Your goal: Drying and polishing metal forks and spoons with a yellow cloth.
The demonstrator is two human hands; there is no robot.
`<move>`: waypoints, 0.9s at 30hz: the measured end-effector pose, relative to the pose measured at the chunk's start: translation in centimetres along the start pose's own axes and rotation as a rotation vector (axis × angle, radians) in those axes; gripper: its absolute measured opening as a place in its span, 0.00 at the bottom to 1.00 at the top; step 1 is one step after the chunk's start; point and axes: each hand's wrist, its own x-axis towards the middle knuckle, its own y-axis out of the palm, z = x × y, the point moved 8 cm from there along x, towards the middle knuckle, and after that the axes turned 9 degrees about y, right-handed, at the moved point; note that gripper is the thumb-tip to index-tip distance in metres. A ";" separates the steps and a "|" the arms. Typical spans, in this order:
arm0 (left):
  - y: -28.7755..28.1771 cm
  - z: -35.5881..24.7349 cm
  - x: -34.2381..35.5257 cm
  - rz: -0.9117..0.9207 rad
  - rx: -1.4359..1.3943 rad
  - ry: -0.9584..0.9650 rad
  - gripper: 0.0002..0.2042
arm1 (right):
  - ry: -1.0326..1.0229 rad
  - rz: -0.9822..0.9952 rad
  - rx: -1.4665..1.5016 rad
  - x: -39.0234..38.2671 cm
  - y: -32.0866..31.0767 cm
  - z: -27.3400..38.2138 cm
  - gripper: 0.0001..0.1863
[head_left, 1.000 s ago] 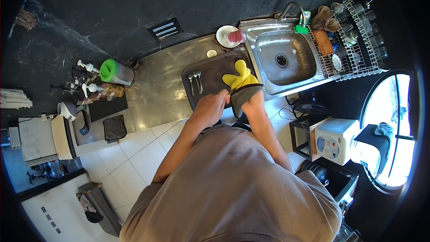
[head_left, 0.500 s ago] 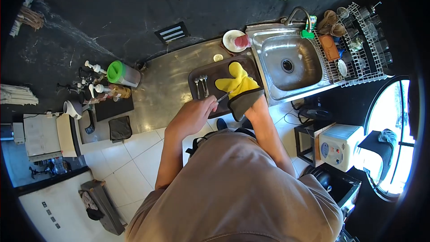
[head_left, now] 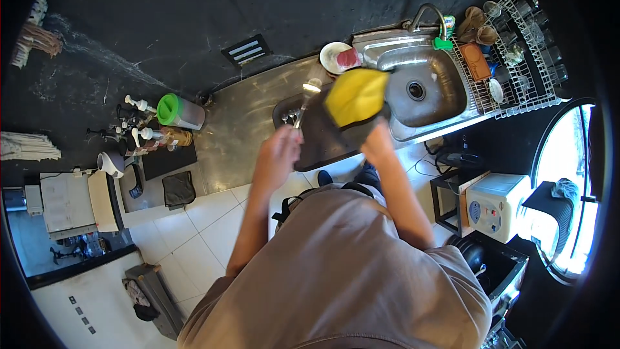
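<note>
My left hand is closed on the handle of a spoon, which points up and away over a dark brown tray. My right hand grips the dark edge of a yellow and grey cloth, blurred by motion and raised over the tray's right part. Cloth and spoon are apart. A few more pieces of cutlery lie at the tray's left end, partly hidden behind my left hand.
Right of the tray is a steel sink with a curved faucet. A wire dish rack holds cups and glasses. A white bowl with a red-pink cloth stands behind the tray. A green-lidded container and pump bottles stand left.
The cloth has come away from the spoon and is lifted, spread and blurred, by my right hand. My left hand has moved slightly left and up, turning the spoon to point away from me.
</note>
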 end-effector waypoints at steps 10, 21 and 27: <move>2.2 0.2 -3.4 0.660 0.143 -0.072 0.14 | 0.293 0.175 0.446 -5.9 11.0 4.2 0.10; 3.6 5.8 -1.1 0.190 -0.391 -0.098 0.17 | 0.421 0.376 -0.070 -10.0 10.9 -0.9 0.17; 3.6 7.6 -1.2 -0.092 -0.362 -0.187 0.13 | 0.519 0.333 -0.289 -9.8 12.1 1.5 0.15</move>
